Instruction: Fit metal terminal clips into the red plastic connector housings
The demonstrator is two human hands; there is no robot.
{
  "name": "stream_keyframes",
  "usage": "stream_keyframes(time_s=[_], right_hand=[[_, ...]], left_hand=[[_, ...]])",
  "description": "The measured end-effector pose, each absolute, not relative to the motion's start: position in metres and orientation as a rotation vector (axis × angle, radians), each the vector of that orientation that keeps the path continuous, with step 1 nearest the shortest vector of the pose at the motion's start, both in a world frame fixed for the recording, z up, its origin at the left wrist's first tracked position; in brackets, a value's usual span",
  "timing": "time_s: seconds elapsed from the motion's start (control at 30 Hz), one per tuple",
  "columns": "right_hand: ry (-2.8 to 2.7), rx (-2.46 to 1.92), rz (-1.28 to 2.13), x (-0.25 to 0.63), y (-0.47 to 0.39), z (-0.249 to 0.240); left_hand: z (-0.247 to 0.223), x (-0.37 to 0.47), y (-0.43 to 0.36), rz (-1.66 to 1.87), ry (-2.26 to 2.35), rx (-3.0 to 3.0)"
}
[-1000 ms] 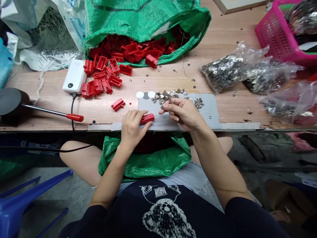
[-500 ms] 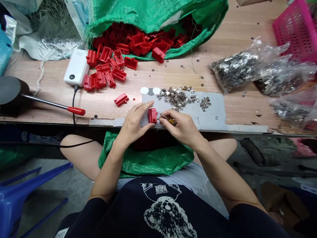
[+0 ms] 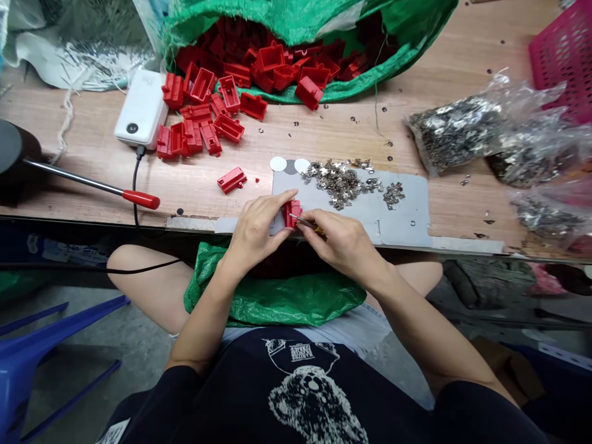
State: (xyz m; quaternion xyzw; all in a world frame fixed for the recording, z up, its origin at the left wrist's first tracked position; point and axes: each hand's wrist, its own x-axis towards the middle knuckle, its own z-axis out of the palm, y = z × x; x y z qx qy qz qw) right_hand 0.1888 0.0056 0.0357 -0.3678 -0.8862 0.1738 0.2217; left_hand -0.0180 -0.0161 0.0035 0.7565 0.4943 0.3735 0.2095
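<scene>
My left hand (image 3: 256, 223) grips a small red plastic housing (image 3: 290, 211) between thumb and fingers, at the front edge of a grey mat (image 3: 370, 209). My right hand (image 3: 345, 242) is closed round a small screwdriver (image 3: 307, 222) with a thin metal shaft and a yellow and dark handle. Its tip lies over the face of the housing; whether it touches inside cannot be made out. Beyond my hands, small metal clips (image 3: 340, 184) lie heaped on the mat. Another red housing (image 3: 232, 180) lies alone on the wooden table, left of the mat.
A green sack (image 3: 319, 24) spills many red housings at the back. A white power bank (image 3: 142, 111) with a cable and a red-tipped lever (image 3: 141, 198) are at left. Clear bags of metal parts (image 3: 456, 132) and a pink basket (image 3: 564, 61) stand right. A green bag (image 3: 296, 299) covers my lap.
The screwdriver tip has moved from the housing's right side to over its face. The housing has turned slightly in my left hand. The whole view has shifted a little.
</scene>
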Motion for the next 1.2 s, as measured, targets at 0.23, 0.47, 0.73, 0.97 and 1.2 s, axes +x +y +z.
stream_keyframes(time_s=[0.23, 0.47, 0.73, 0.97, 1.2], right_hand=[[-2.474, -0.988, 0.459, 0.186, 0.004, 0.039], [-2.506, -0.983, 0.54, 0.187, 0.007, 0.043], [-2.436, -1.027, 0.678, 0.187, 0.009, 0.045], [-2.49, -1.031, 0.653, 0.186, 0.007, 0.048], [-2.543, -1.128, 0.538, 0.18, 0.001, 0.048]], left_hand=[[0.003, -0.018, -0.016, 1.019, 1.386, 2.1], [0.004, -0.017, -0.015, 1.031, 1.394, 2.104], [0.005, -0.017, -0.014, 1.035, 1.387, 2.103], [0.004, -0.018, -0.014, 0.995, 1.398, 2.08], [0.008, -0.019, -0.013, 1.012, 1.385, 2.084]])
